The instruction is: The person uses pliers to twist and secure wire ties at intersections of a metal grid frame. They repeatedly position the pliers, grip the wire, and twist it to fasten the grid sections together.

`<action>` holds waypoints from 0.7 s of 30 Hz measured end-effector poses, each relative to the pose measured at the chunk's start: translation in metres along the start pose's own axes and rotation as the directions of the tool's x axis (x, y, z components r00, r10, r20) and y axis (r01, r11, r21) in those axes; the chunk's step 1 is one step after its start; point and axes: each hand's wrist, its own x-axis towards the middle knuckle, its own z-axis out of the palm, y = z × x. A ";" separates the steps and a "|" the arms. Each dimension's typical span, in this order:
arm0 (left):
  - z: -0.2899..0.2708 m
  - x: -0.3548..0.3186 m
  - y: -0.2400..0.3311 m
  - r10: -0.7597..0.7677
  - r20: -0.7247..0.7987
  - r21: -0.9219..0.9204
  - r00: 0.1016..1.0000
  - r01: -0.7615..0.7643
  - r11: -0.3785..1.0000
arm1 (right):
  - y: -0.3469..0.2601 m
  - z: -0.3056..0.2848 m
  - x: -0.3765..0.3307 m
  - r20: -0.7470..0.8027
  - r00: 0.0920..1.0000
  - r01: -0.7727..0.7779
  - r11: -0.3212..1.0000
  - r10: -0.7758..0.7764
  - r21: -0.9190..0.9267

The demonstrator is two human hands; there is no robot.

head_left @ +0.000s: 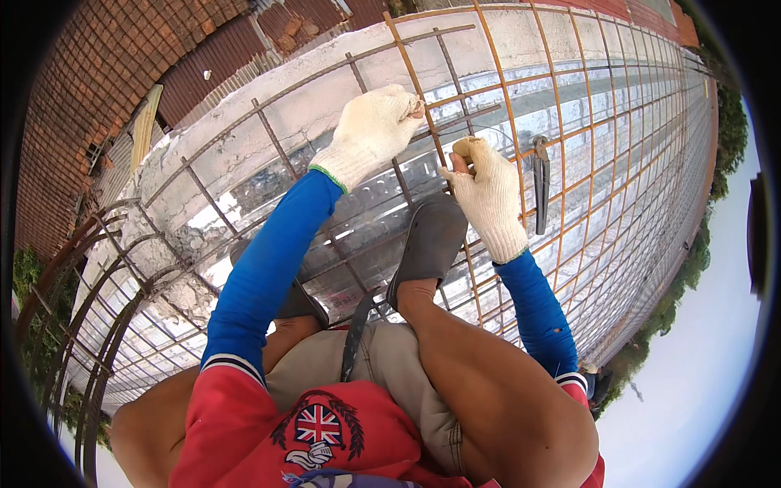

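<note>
My left hand (374, 134), in a cream knit glove, is closed beside a crossing of the rusty rebar mesh (493, 50); its fingertips touch or nearly touch an upright bar, and what they pinch is hidden. Just right of that bar, my right hand (490, 191), gloved alike, has its thumb and fingers drawn together. A thin wire (498, 132) curves above its fingers, and it seems to be held there. Close by on the right, a pair of dark pincers (541, 185) hangs head up from the mesh, with its handles pointing down, apart from both hands.
I squat with my shoes (431, 240) on the mesh over shiny metal decking (582, 154). Bent rebar ends (102, 358) stick out at the left. A rough concrete edge (317, 89) runs along the far side, with tiled roofs (122, 61) beyond. Trees (667, 301) stand past the right edge.
</note>
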 end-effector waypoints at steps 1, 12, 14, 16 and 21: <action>0.001 -0.003 -0.005 -0.009 -0.022 0.002 1.000 0.010 1.000 | -0.007 -0.007 0.003 -0.030 0.991 0.127 0.982 -0.133 -0.142; 0.005 0.002 0.007 -0.049 -0.035 0.045 0.998 0.050 0.998 | -0.004 -0.019 0.062 0.439 0.790 0.613 0.588 -0.429 -0.528; 0.005 0.000 0.007 -0.047 -0.043 0.050 0.998 0.049 0.998 | -0.004 -0.015 0.067 0.466 0.771 0.636 0.544 -0.434 -0.547; 0.006 -0.001 0.005 -0.023 -0.050 0.081 0.998 0.027 0.996 | -0.006 -0.009 0.070 0.501 0.759 0.650 0.509 -0.415 -0.564; 0.003 -0.009 0.003 -0.044 -0.026 0.093 0.999 0.046 0.995 | 0.007 -0.002 0.068 0.419 0.833 0.531 0.737 -0.362 -0.419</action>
